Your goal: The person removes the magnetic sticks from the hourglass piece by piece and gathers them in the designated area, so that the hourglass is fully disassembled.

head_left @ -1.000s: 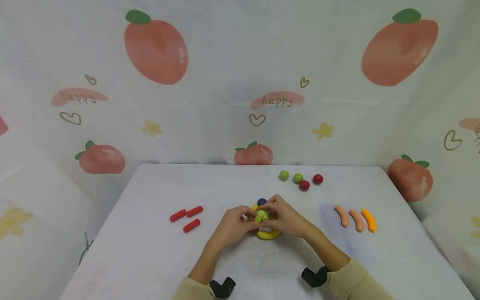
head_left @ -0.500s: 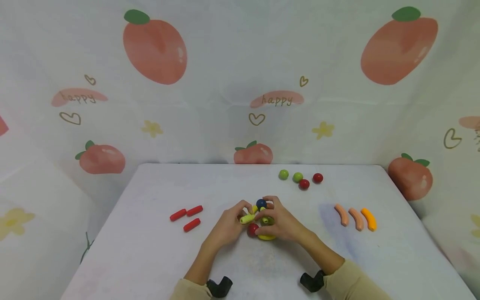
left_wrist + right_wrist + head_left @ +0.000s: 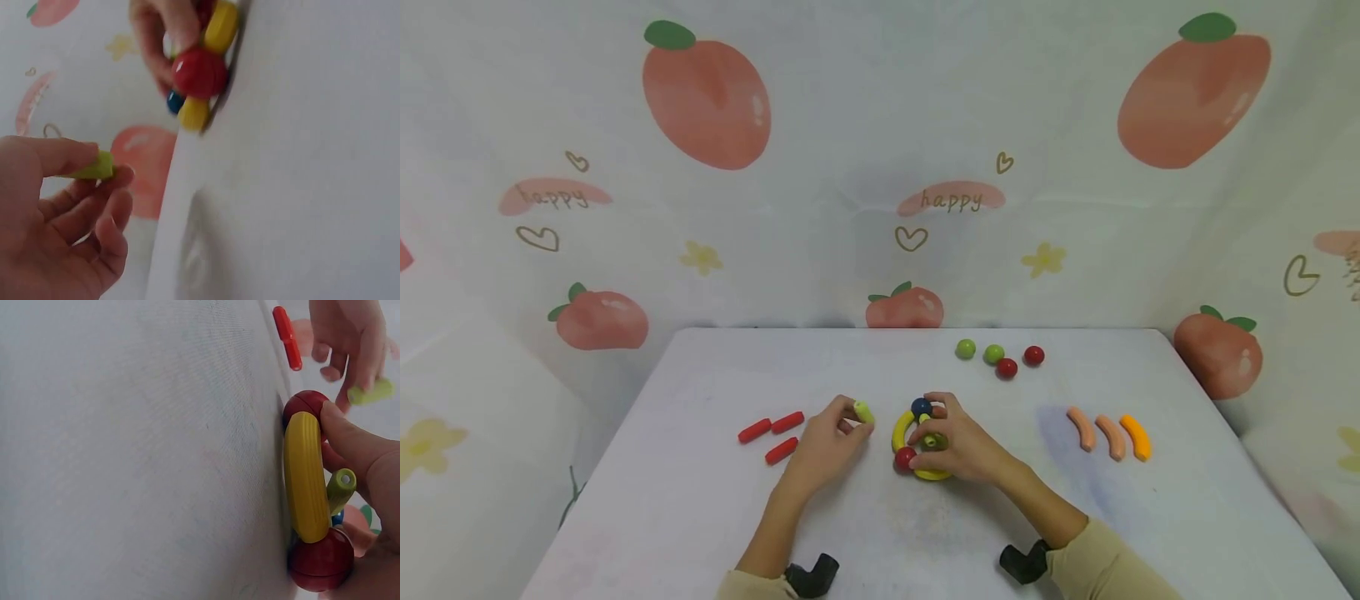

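Note:
My left hand (image 3: 823, 446) pinches a short light-green toy stick (image 3: 864, 412) between thumb and fingers, raised over the table; the left wrist view shows the stick (image 3: 100, 165) too. A ring of yellow curved sticks (image 3: 900, 432) and balls sits mid-table, with a red ball (image 3: 905, 459) at its near left and a blue ball (image 3: 921, 407) at its far side. My right hand (image 3: 962, 442) holds this ring, its thumb at the red ball. Another green stick (image 3: 342, 487) slants up from the ring. The right hand hides the ring's right part.
Several red sticks (image 3: 782, 451) lie left of my left hand. Green balls (image 3: 966, 349) and red balls (image 3: 1033, 356) lie at the back. Off to the right are two pinkish curved sticks (image 3: 1110, 437) and an orange one (image 3: 1136, 437).
Both hands were together over the ring. The left hand has come away to the left with the light-green stick. The right hand has stayed at the ring, shifting only slightly.

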A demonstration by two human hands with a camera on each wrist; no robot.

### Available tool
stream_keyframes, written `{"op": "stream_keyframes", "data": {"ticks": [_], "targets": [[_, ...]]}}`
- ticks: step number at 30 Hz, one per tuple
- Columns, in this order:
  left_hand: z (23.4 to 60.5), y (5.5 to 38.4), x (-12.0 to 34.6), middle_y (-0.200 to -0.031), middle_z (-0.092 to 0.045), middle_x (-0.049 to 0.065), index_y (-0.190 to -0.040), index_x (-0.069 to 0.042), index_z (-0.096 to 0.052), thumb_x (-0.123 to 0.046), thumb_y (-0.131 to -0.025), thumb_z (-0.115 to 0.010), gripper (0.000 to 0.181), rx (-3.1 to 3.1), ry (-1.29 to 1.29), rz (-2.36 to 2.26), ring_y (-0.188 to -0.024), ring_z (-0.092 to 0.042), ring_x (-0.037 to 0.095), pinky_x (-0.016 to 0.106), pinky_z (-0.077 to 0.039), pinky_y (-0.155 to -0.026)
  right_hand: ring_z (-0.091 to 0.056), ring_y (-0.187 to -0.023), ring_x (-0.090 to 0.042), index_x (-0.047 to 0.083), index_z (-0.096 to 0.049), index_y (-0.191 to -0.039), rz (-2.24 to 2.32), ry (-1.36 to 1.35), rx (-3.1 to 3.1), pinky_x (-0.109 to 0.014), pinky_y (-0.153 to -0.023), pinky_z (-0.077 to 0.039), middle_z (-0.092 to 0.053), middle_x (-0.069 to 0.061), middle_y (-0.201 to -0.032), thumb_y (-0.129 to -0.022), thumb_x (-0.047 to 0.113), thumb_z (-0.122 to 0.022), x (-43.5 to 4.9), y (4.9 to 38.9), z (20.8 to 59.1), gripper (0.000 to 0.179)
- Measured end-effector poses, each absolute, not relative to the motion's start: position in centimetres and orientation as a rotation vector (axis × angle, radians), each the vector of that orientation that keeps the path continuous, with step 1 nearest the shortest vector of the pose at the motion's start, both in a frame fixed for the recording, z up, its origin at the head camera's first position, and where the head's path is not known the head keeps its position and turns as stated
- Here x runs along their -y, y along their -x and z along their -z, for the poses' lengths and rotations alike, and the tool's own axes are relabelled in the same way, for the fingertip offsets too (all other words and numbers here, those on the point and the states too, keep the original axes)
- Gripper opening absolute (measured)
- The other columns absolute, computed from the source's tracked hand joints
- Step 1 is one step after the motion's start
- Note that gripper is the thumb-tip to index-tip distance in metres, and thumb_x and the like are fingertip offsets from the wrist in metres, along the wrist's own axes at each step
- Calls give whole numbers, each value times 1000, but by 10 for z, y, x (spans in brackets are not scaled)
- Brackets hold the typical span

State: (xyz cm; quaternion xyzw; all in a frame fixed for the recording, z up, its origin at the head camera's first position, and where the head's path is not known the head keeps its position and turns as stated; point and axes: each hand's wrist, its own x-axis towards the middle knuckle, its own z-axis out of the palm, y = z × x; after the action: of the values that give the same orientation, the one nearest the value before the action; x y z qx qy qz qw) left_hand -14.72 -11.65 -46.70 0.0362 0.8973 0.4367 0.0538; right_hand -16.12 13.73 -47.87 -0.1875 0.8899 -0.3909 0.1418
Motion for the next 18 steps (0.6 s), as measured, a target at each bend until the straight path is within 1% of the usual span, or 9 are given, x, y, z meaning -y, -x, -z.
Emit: {"op": "stream_keyframes", "data": {"ticks": [3,6,9,11,14,18], "targets": [[460,148,138,-104,-69,-2,-115,-20,-66,-29,-94,-72,24,-2867,-30,-1191,-87,-58,14,28,-50,-73,-40,-147,-41,36,-74,-97,1134,535,-2564,-61,-112,-43,-30,-9,-161,-83,42,-83,-137,161,478,18],[457,153,160,-95,-68,1,-111,-13,-72,-23,-92,-73,21,-3015,-18,-933,-87,-54,17,31,-48,-73,-40,-147,-40,35,-73,-99,1132,526,-2567,-59,-112,-45,-30,-8,-161,-83,42,-83,-137,160,477,20],[455,163,175,-93,-67,6,-107,-9,-76,-21,-89,-76,21,-3113,-48,-682,-89,-51,23,34,-48,-72,-42,-145,-39,32,-73,-105,1116,514,-2577,-55,-111,-47,-30,-8,-160,-83,42,-84,-138,160,476,27],[454,170,183,-96,-68,10,-105,-8,-78,-21,-89,-75,21,-3145,-72,-573,-91,-51,27,36,-48,-72,-45,-143,-37,30,-72,-110,1114,517,-2574,-53,-110,-48,-31,-8,-160,-83,41,-84,-139,160,475,32],[453,180,190,-102,-67,14,-106,-8,-78,-22,-89,-73,22,-3138,-58,-532,-96,-50,30,37,-50,-72,-50,-137,-34,27,-69,-118,1115,534,-2553,-50,-109,-50,-31,-9,-161,-85,34,-84,-142,161,471,37],[454,189,197,-100,-64,11,-111,-8,-77,-22,-91,-71,25,-3070,10,-580,-98,-49,28,33,-51,-69,-57,-129,-29,22,-65,-129,1112,568,-2505,-43,-102,-56,-33,-9,-162,-86,16,-80,-149,165,467,46]]}}
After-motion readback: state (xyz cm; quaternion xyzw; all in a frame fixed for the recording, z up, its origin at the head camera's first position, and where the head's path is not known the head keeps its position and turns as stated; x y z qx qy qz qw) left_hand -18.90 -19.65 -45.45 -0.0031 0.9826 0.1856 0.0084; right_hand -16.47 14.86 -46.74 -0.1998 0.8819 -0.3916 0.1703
